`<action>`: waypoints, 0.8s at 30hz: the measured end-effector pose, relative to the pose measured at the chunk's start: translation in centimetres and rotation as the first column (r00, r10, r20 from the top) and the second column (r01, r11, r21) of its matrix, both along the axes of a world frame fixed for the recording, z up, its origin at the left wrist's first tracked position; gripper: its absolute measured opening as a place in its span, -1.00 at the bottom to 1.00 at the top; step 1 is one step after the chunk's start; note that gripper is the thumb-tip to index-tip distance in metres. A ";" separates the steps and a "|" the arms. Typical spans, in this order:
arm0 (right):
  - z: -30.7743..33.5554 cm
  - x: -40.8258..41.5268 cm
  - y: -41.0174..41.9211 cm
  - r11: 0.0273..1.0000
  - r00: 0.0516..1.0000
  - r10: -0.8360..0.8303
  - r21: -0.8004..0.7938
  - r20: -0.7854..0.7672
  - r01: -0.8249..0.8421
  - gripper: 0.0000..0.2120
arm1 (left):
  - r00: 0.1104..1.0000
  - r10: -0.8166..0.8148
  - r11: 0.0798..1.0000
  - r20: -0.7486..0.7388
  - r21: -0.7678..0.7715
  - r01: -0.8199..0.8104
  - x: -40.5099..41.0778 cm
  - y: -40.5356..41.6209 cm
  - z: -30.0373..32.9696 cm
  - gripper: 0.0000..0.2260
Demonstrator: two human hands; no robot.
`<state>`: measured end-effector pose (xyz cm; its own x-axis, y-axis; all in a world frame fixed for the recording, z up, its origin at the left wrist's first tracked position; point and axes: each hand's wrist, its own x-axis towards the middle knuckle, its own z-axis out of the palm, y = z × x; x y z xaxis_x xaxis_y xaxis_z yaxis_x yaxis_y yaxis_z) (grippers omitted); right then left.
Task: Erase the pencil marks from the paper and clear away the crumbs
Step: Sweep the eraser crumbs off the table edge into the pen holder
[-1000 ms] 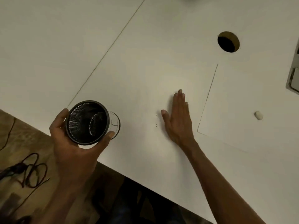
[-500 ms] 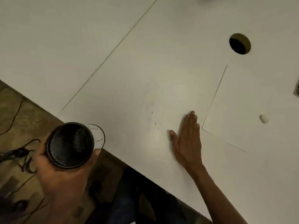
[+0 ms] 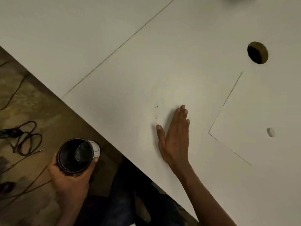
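Note:
My right hand [image 3: 175, 136] lies flat on the white table [image 3: 130, 62], fingers together, palm down. Just left of its thumb sit a few dark eraser crumbs [image 3: 156, 117]. To the right lies the white paper [image 3: 260, 103], with a small white eraser [image 3: 270, 132] resting on it. My left hand [image 3: 70, 178] grips a black mesh cup [image 3: 75, 155] below and off the table's front edge, its opening facing up toward me.
A round cable hole [image 3: 257, 52] is cut in the table beyond the paper. A seam [image 3: 118, 46] runs diagonally across the tabletop. Dark cables [image 3: 24, 137] lie on the floor at left. My legs [image 3: 123, 201] are under the table edge.
My left hand has carried the mesh cup from above the tabletop down past the front edge. My right hand has slid toward the table's edge, with the crumbs beside its thumb.

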<state>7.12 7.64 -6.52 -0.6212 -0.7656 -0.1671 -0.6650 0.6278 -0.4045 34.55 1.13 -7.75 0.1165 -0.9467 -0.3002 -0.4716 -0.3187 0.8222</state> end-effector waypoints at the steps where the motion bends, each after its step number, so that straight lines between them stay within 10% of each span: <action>1: -0.7 -0.2 1.1 0.997 0.997 -0.026 0.066 -0.067 0.030 -0.23 | 0.998 0.060 0.998 0.022 -0.005 -0.059 -0.5 0.4 -0.6 -0.24; 16: -0.9 -1.6 -5.7 0.983 0.978 0.161 -0.107 0.132 -0.148 -0.29 | 0.988 -0.143 0.972 -0.064 0.176 0.152 -4.1 -1.3 -5.1 -0.17; 24: -0.9 1.9 -4.0 0.796 0.792 0.601 0.002 0.108 -0.605 -0.33 | 0.980 -0.183 0.939 -0.079 0.280 0.198 -5.3 -2.0 -5.2 0.06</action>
<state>9.05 3.62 -7.40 -0.0142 -0.9720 -0.2347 -0.8720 0.1269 -0.4728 29.28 -0.87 -12.99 -0.0798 -0.8234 -0.5618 -0.5065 -0.4519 0.7343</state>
